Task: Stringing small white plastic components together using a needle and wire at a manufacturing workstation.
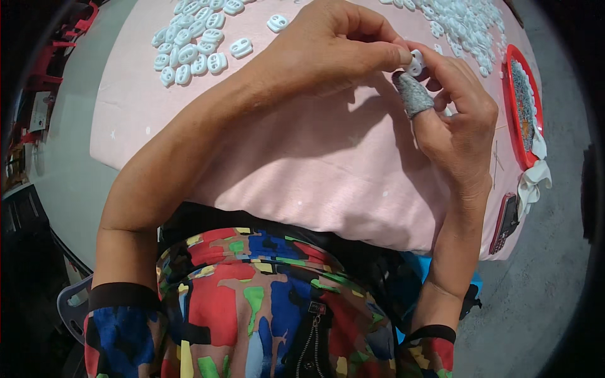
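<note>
A small white plastic piece with holes [415,63] is held between both hands above the table. My left hand [343,47] pinches its left side between thumb and fingers. My right hand [463,104] closes on it from the other side, with the index finger at its top and the thumb below. Grey tape wraps that thumb. A bit of white also shows inside the right palm, too covered to name. At the left lies a spread of white oval plastic pieces with two openings each [188,53]. One such oval piece [277,23] lies apart, near my left forearm.
Many smaller white plastic pieces [465,28] are heaped at the far right. A red tray [509,104] of small grey metal parts stands at the right edge. Near it are a crumpled white cloth [534,183] and a dark mobile phone [505,223] on the pink tablecloth [283,170].
</note>
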### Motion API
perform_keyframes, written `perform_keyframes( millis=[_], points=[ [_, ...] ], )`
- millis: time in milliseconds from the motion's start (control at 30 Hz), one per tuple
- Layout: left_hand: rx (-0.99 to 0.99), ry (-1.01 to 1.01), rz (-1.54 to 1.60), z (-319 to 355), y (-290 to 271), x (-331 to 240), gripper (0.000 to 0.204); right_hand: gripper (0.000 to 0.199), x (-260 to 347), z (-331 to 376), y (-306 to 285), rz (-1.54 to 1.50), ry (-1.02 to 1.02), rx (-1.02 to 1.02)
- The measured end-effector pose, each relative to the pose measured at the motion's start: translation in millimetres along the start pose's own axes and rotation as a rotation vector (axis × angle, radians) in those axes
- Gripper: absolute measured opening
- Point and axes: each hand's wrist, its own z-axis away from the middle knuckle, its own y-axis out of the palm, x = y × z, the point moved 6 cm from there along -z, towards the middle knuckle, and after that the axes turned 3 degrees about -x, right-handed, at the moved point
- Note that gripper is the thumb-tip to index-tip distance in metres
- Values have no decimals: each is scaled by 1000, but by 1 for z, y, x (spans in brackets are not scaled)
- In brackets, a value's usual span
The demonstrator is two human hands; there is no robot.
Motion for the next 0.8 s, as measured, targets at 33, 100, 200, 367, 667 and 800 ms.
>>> perform_keyframes(
  millis=[33, 100, 200, 367, 667, 800],
  points=[
    [-2, 2, -2, 1, 1, -5, 15, 33, -4, 0, 0, -81, 41, 30],
    [-133, -225, -7, 6, 1, -5, 18, 37, -11, 3, 1, -160, 87, 63],
    [20, -73, 183, 5, 3, -2, 17, 44, -20, 7, 3, -371, 243, 76],
    [-30, 2, -4, -2, -2, -5, 13, 33, -27, 12, 3, -538, 659, 60],
    [16, 170, 8, -10, -3, 2, 12, 26, -30, 10, 6, -606, 494, -51],
    [19, 104, -30, -4, -3, -6, 11, 25, -30, 11, 0, -680, 611, 31]
  ],
)
